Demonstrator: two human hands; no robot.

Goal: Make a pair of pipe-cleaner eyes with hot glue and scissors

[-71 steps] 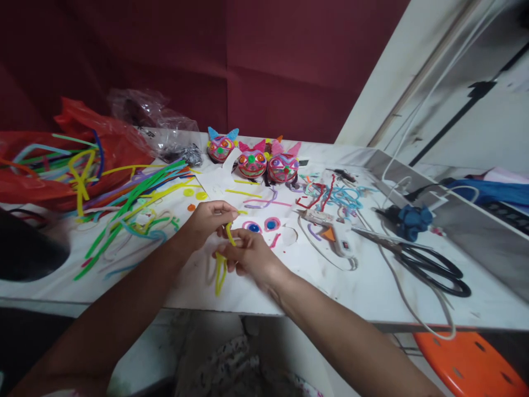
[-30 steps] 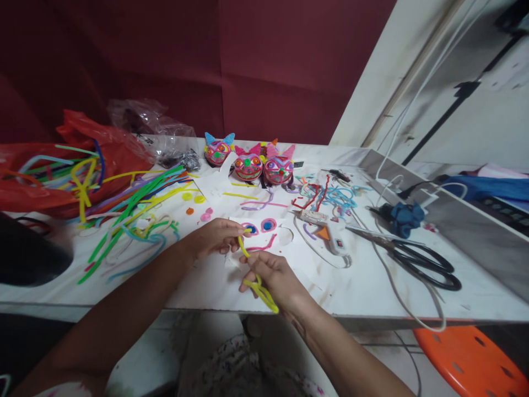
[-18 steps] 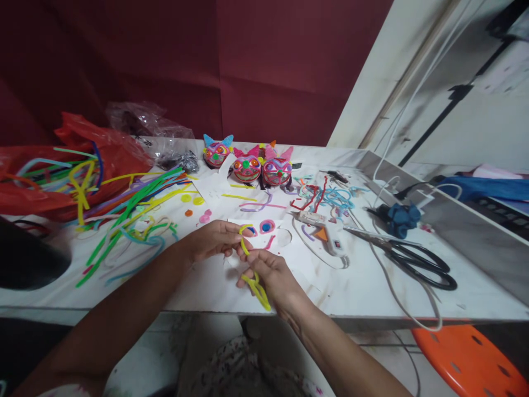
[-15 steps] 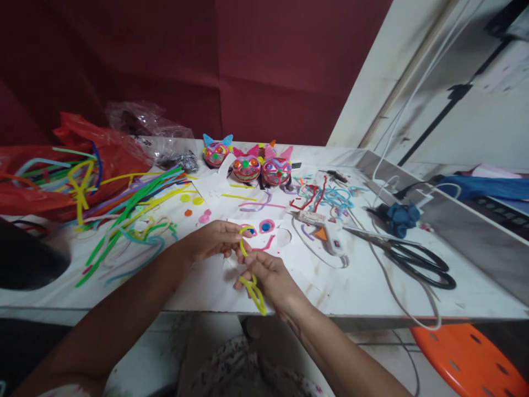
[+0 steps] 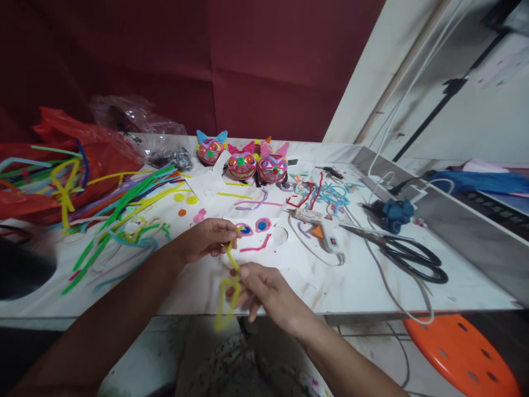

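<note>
A yellow pipe cleaner [image 5: 232,258] runs between my two hands above the table's front edge. My left hand [image 5: 210,238] pinches its upper end, and my right hand [image 5: 261,286] grips it lower down between thumb and fingers. Below the right fingers the pipe cleaner is bent into a loop, blurred by motion. On the white paper just beyond lie blue-and-pink eye shapes [image 5: 263,225] and a bent pink piece [image 5: 257,246]. Several colourful animal heads with pointed ears [image 5: 273,167] stand at the back.
Loose pipe cleaners [image 5: 119,207] spread over the left side, beside a red plastic bag [image 5: 99,151]. To the right lie a glue gun [image 5: 326,234], black-handled scissors [image 5: 413,259] and a cable. An orange stool [image 5: 463,353] stands below the table at right.
The looped end of the yellow pipe cleaner has swung left and down. My right hand has turned slightly with it, while the left keeps its pinch. The view has shifted a little.
</note>
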